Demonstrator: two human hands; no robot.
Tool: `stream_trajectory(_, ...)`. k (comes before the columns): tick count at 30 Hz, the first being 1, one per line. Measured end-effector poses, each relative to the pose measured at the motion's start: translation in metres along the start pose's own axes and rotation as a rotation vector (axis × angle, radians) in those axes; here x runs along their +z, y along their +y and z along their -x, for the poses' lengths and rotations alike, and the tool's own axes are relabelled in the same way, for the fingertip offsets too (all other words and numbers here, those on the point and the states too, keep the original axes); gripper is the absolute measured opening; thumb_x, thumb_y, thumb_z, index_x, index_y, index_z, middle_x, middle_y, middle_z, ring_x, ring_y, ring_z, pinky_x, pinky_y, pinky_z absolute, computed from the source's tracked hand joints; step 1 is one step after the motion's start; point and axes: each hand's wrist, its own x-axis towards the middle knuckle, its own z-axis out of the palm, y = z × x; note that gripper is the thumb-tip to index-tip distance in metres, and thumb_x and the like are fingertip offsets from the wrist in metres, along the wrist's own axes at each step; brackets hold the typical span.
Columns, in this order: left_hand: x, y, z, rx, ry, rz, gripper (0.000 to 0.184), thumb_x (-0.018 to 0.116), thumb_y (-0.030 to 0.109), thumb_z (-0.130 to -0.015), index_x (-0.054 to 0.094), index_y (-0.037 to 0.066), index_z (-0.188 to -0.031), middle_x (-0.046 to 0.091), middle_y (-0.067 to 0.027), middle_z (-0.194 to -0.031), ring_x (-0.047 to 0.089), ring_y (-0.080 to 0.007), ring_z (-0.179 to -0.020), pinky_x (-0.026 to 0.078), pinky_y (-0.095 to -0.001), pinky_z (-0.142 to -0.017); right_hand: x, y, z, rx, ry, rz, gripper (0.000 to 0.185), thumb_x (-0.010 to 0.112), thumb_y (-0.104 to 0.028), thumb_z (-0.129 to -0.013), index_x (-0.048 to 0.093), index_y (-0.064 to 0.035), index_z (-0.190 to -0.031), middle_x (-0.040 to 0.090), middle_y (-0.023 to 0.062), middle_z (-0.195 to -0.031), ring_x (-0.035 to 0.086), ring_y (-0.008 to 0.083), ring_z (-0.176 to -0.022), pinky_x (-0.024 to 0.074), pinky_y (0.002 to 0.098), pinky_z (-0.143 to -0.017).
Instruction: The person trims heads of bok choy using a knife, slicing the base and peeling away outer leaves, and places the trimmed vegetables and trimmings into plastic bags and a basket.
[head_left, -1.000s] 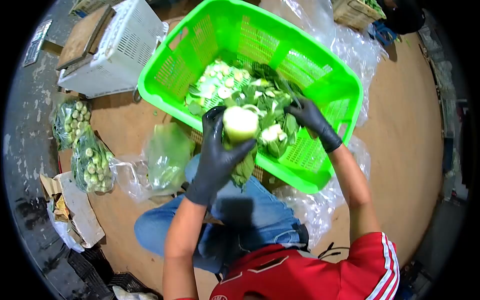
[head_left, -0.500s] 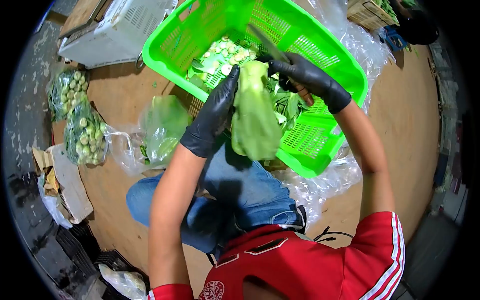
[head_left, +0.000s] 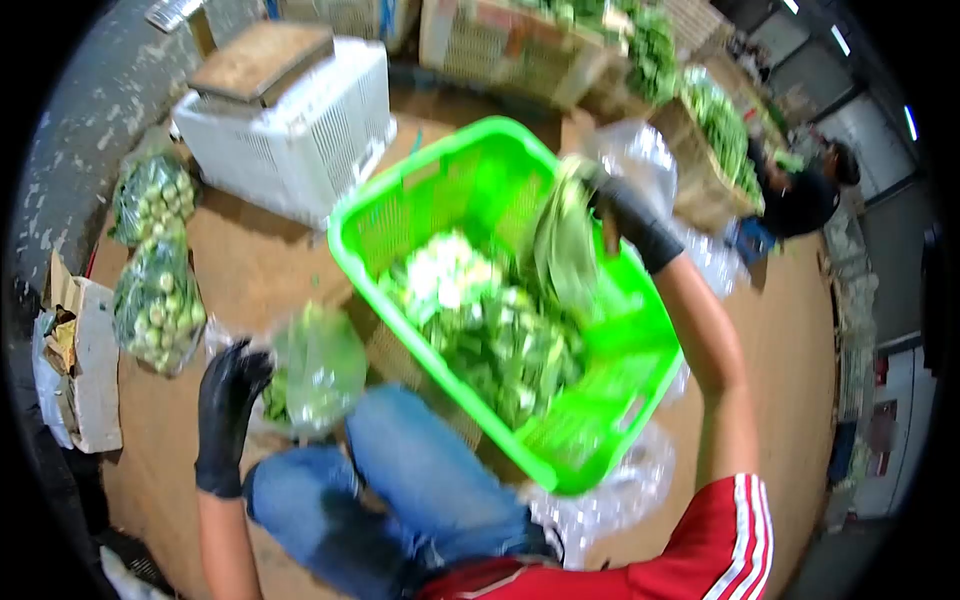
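Note:
My right hand (head_left: 632, 218), in a black glove, is closed at the right side of a bright green plastic basket (head_left: 385, 300). Long green leaves (head_left: 565, 245), smeared by motion, hang from its fingers over the basket. A brown knife handle (head_left: 611, 236) shows below the same hand; the blade cannot be made out. Over at the left, my gloved left hand (head_left: 232, 405) has its fingers curved and apart, holding nothing visible. Beside it is a clear plastic bag (head_left: 325, 375) with green vegetables. Cut leaves (head_left: 510, 360) and pale stem pieces (head_left: 450, 275) lie in the basket.
Two bags of pale-stemmed greens (head_left: 158, 305) lie at the left, near a white foam box (head_left: 97, 365). A white crate (head_left: 290, 135) with a board on top stands behind. Crates of leafy greens (head_left: 715, 125) line the back, where another person (head_left: 800, 195) crouches.
The green vegetable has left my left hand, which moved left toward the plastic bag. My right hand now has leaves hanging from it. The view has shifted to show more of the background.

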Motion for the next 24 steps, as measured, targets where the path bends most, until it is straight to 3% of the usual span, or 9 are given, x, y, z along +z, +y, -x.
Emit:
stream_trajectory(3,-0.045,-0.001,0.023,0.062,0.136,-0.013,0.038,0.044,0.031,-0.093,0.048,0.004,-0.12,0.059,-0.0119,-0.107,0.058,-0.0208,-0.094,0.045,-0.034,-0.085,-0.101,-0.095,-0.09,-0.149,0.402,-0.726,0.055,0.059,-0.039,-0.083,0.044,-0.0096,-0.127,0.059,0.0114,-0.099,0.056,0.0189,-0.086,0.0471,0.0342,-0.082)
stream_trajectory(5,-0.06,0.0,0.031,0.071,0.152,-0.096,0.039,0.047,0.031,-0.091,0.048,0.005,-0.12,0.059,-0.0109,-0.106,0.058,-0.0192,-0.093,0.045,-0.0334,-0.084,-0.086,-0.114,-0.111,-0.383,0.442,-0.568,0.044,0.065,-0.035,-0.079,0.058,-0.004,-0.11,0.065,0.0123,-0.083,0.056,0.0195,-0.065,0.047,0.0333,-0.055)
stream_trajectory(8,-0.125,-0.051,0.008,0.057,0.282,0.018,0.034,0.051,0.022,-0.09,0.052,-0.002,-0.114,0.062,-0.012,-0.098,0.061,-0.0215,-0.084,0.05,-0.0325,-0.078,0.038,-0.121,-0.071,-0.303,0.152,-0.07,0.041,0.059,-0.035,-0.084,0.06,-0.0004,-0.106,0.066,0.0105,-0.092,0.053,0.0116,-0.06,0.04,0.0254,-0.05)
stream_trajectory(11,-0.141,-0.07,-0.016,0.055,0.246,-0.493,0.021,0.055,0.012,-0.079,0.064,-0.006,-0.087,0.065,-0.0132,-0.084,0.061,-0.0208,-0.077,0.048,-0.0308,-0.074,0.201,-0.076,-0.012,-0.076,-0.232,0.093,0.045,0.06,-0.031,-0.083,0.055,0.0012,-0.114,0.067,0.0088,-0.094,0.054,0.0083,-0.058,0.0403,0.0213,-0.047)
stream_trajectory(15,-0.151,-0.13,-0.062,0.188,-0.031,-1.113,0.025,0.054,0.014,-0.075,0.064,-0.002,-0.091,0.063,-0.0192,-0.087,0.061,-0.0329,-0.078,0.046,-0.0366,-0.073,0.351,-0.01,0.025,-0.058,-0.55,0.163,0.07,0.071,-0.03,-0.075,0.039,0.002,-0.128,0.064,0.0147,-0.097,0.059,0.0161,-0.06,0.0469,0.0268,-0.052)
stream_trajectory(17,-0.142,-0.176,-0.075,0.049,-0.145,-1.126,0.024,0.055,0.017,-0.077,0.064,0.001,-0.093,0.063,-0.0198,-0.087,0.06,-0.0335,-0.081,0.046,-0.0367,-0.075,0.403,0.01,0.037,-0.386,-0.532,0.504,0.084,0.074,-0.028,-0.071,0.028,-0.0046,-0.137,0.062,0.0168,-0.102,0.057,0.0164,-0.065,0.0472,0.0293,-0.06)
stream_trajectory(19,-0.105,-0.177,-0.066,-0.055,-0.418,-0.967,0.023,0.055,0.019,-0.077,0.062,0.001,-0.087,0.061,-0.0219,-0.086,0.059,-0.0377,-0.079,0.046,-0.0417,-0.073,0.432,0.001,0.06,-0.31,-0.688,0.56,0.095,0.08,-0.032,-0.064,0.026,-0.0055,-0.137,0.06,0.0206,-0.101,0.06,0.0286,-0.078,0.0474,0.0357,-0.071)
stream_trajectory(21,-0.089,-0.195,-0.058,0.11,-0.602,-0.77,0.025,0.058,0.02,-0.076,0.062,0.002,-0.092,0.061,-0.0217,-0.087,0.059,-0.036,-0.079,0.046,-0.0406,-0.075,0.436,-0.006,0.073,-0.299,-0.889,0.661,0.102,0.081,-0.035,-0.059,0.024,-0.0067,-0.138,0.059,0.022,-0.101,0.06,0.0368,-0.089,0.0492,0.038,-0.076)
stream_trajectory(24,-0.087,-0.16,-0.058,0.217,-0.337,-0.289,0.026,0.059,0.015,-0.073,0.062,0.004,-0.096,0.062,-0.0212,-0.086,0.061,-0.0322,-0.076,0.047,-0.0389,-0.075,0.427,-0.007,0.084,-0.391,-0.873,0.66,0.079,0.079,-0.022,-0.061,0.039,-0.0056,-0.127,0.059,0.0186,-0.096,0.061,0.0348,-0.086,0.0504,0.0361,-0.073)
